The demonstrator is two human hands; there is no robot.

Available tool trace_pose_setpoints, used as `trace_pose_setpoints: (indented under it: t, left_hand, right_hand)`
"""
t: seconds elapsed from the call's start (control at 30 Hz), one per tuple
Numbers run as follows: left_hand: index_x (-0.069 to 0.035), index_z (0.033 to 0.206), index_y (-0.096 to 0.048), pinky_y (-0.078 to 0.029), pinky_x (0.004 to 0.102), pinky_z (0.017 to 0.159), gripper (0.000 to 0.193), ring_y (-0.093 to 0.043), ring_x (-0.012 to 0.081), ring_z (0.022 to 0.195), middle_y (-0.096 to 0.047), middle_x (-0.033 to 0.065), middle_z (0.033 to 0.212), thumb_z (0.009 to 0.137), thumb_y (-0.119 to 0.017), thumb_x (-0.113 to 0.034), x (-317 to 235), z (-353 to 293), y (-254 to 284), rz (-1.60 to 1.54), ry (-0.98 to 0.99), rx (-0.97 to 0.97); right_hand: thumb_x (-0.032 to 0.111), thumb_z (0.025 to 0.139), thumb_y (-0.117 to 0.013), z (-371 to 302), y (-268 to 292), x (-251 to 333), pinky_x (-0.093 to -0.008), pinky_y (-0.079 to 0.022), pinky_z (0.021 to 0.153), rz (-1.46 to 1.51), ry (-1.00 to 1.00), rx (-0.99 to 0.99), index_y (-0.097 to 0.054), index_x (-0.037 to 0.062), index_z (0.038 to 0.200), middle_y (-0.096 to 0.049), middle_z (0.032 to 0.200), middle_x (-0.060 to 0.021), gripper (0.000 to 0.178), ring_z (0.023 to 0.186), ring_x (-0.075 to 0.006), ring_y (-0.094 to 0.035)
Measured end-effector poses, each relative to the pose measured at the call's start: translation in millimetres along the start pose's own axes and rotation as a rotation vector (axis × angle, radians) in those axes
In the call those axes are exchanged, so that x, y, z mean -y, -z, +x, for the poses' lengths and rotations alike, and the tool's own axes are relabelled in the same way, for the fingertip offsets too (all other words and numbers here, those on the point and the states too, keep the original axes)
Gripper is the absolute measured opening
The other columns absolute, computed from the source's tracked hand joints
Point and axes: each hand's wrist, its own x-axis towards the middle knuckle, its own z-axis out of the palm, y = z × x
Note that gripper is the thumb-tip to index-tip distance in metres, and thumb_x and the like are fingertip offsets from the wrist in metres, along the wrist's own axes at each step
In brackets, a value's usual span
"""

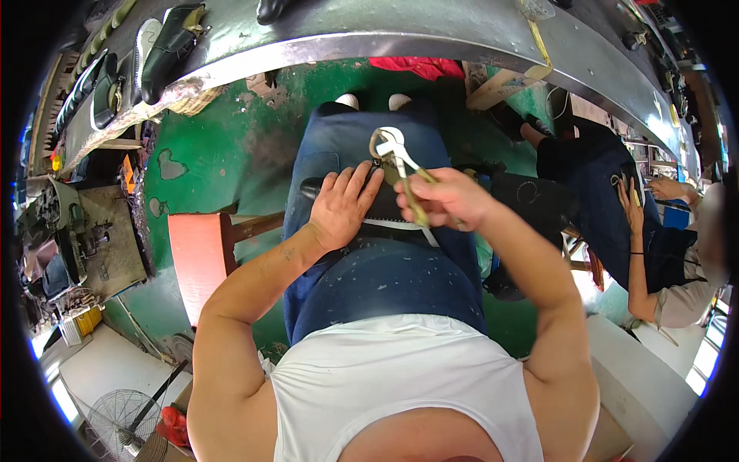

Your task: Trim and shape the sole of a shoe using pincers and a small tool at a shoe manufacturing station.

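A black shoe (pixel 310 188) lies sideways across my lap on a dark blue apron (pixel 385 281); a row of white stitches shows along its near edge. My left hand (pixel 342 202) lies over the shoe and holds it, fingers stretched across the upper and thumb hidden. In my right hand (pixel 450 199) is a pair of pincers (pixel 391 138), the fingers wrapped round its handles. The curved metal jaws point away from me, just beyond the shoe. Whether they touch anything is not clear.
A metal-topped workbench (pixel 339 50) curves ahead, with black shoes (pixel 173 50) on its left part. An orange-pink stool (pixel 198 258) stands left. A seated co-worker (pixel 677 269) is at right. Machinery (pixel 65 231) and a wire fan (pixel 123 420) are at far left.
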Motion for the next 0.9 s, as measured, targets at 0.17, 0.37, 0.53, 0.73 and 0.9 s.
trace_pose_setpoints:
  t: [0.17,0.37,0.53,0.73,0.9]
  left_hand:
    - [-0.001,0.144,-0.044,-0.044,0.044,0.098,0.075,-0.055,0.0341,0.12,-0.049,0.0205,0.14,0.075,-0.07,-0.016,12.4,21.8,18.3,-0.084,0.065,0.164]
    - [0.004,0.142,-0.047,-0.051,0.0396,0.097,0.07,-0.068,0.0285,0.105,-0.068,0.0185,0.119,0.083,-0.079,-0.018,7.2,43.3,-14.4,-1.677,0.971,0.239]
    - [0.005,0.153,-0.023,-0.041,0.0369,0.109,0.093,-0.054,0.0258,0.128,-0.054,0.0221,0.138,0.081,-0.079,-0.013,-31.9,2.6,-53.1,-1.632,0.875,0.149]
    - [0.006,0.156,-0.002,-0.033,0.035,0.116,0.116,-0.043,0.0369,0.138,-0.039,0.0298,0.151,0.076,-0.082,-0.022,-30.8,-5.0,-45.0,-1.293,0.734,0.319]
    - [0.006,0.156,-0.001,-0.03,0.035,0.118,0.111,-0.039,0.0315,0.141,-0.036,0.0266,0.153,0.081,-0.077,-0.022,-32.2,-20.6,-63.0,-1.273,0.689,0.255]
  right_hand:
    - [0.025,0.101,-0.058,-18.8,-14.5,7.9,-0.025,-0.053,0.065,0.058,0.105,-0.048,-0.056,-0.0006,0.126,-0.067,0.115,-0.0109,0.037,0.098,-0.0183,-0.068]
    - [0.019,0.095,-0.063,-74.4,8.6,-1.1,-0.0357,-0.055,0.083,-0.771,0.079,-0.297,-0.054,-0.0037,0.129,-0.066,0.118,-0.0167,0.042,0.104,-0.0288,-0.067]
    - [0.006,0.088,-0.062,-58.9,13.7,-42.6,-0.0441,-0.047,0.1,-1.523,0.347,-0.37,-0.048,-0.0058,0.135,-0.057,0.125,-0.024,0.05,0.115,-0.0412,-0.057]
    - [0.002,0.081,-0.063,-31.7,9.3,-33.2,-0.0437,-0.05,0.096,-1.917,0.464,-0.355,-0.045,-0.0094,0.137,-0.053,0.126,-0.0235,0.06,0.122,-0.0388,-0.052]
    - [0.006,0.081,-0.062,-17.6,-22.9,-4.1,-0.0448,-0.052,0.086,-2.135,0.332,-0.261,-0.057,-0.009,0.115,-0.062,0.109,-0.0211,0.038,0.102,-0.0426,-0.062]
